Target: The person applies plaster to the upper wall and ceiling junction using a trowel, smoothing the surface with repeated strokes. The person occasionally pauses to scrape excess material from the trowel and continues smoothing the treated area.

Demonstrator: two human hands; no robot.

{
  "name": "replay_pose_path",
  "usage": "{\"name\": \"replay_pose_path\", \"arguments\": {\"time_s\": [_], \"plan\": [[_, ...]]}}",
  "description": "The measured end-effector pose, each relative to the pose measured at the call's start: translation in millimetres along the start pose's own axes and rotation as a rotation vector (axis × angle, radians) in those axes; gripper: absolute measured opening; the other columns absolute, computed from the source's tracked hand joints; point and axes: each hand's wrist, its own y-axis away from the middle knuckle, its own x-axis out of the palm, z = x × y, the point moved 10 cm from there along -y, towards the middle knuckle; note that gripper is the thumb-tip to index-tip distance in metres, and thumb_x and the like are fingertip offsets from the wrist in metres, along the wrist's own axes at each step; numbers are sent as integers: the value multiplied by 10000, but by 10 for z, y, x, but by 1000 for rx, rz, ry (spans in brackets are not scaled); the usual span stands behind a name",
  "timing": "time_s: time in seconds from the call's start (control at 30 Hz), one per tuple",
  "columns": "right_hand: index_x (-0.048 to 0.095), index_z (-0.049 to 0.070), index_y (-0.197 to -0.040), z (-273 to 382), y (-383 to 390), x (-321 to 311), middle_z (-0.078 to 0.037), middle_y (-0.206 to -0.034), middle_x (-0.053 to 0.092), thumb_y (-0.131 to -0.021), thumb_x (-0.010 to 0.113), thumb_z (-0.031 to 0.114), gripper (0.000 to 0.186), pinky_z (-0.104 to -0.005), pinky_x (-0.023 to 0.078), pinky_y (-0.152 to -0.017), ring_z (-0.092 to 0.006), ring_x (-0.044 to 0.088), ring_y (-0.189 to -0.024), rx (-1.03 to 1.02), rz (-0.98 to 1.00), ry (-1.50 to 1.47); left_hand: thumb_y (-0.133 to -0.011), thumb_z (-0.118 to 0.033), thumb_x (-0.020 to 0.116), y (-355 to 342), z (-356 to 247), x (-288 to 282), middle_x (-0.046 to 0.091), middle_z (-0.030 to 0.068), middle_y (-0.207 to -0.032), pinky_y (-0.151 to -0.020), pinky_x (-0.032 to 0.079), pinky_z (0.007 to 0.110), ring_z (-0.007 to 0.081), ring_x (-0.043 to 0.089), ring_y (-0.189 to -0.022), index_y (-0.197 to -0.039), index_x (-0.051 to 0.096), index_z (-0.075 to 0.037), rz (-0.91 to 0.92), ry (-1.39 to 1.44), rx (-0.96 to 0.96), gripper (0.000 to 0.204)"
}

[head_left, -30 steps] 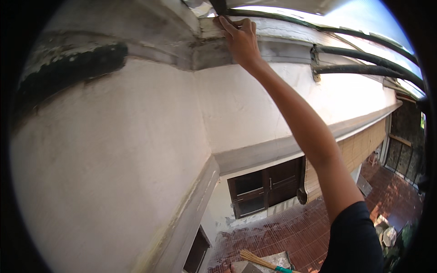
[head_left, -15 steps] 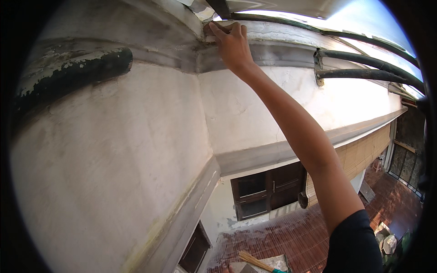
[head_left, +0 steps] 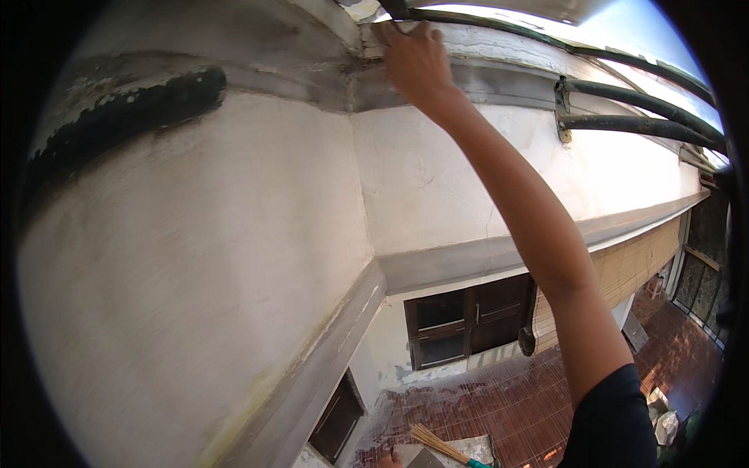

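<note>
The right arm (head_left: pixel 538 226) stretches upward, elbow (head_left: pixel 576 287) slightly bent, hand (head_left: pixel 417 69) slightly blurred.

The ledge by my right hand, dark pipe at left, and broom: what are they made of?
Ledge: probably painted plaster or concrete, matte with cracks. Dark pipe: perhaps painted metal, coating broken by pale patches. Broom: likely plant fibre, dull, thin straw-coloured bristles.

The right hand (head_left: pixel 419 66) is at the left end of the upper ledge (head_left: pixel 499 50), left of two pipes (head_left: pixel 624 125). Below, a window (head_left: pixel 437 312) sits left of a blind (head_left: pixel 647 253); a broom (head_left: pixel 441 442) lies across a board (head_left: pixel 479 448), reaching past its far edge.
</note>
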Motion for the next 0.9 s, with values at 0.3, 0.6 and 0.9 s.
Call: {"name": "replay_pose_path", "arguments": {"time_s": [0.3,0.6,0.9], "plan": [[678,112,-1260,227,-110,-75,-199,-856,670,-923,631,231,360,-487,471,-922,-384,598,-942,-41,-77,-69,-1038,-443,372,6,-234,-67,496,149,-1485,-1186,200,576,402,381,-1411,-1477,469,-205,105,-367,96,509],[584,50,-1266,-118,-14,-264,-218,-928,651,-942,565,165,344,-486,502,-861,-371,623,-923,309,-487,-562,-1057,-480,302,66,-204,-24,381,198,-1555,-1204,157,574,435,279,-1456,-1507,433,-197,105,-57,38,548],[483,212,-1460,-19,-235,145,-307,-1134,632,-964,555,246,502,-515,525,-891,-462,622,-1056,254,106,-105,-1061,-476,302,31,-265,-79,358,219,-1563,-1203,164,574,455,264,-1454,-1518,413,-173,166,-109,13,560]]}}
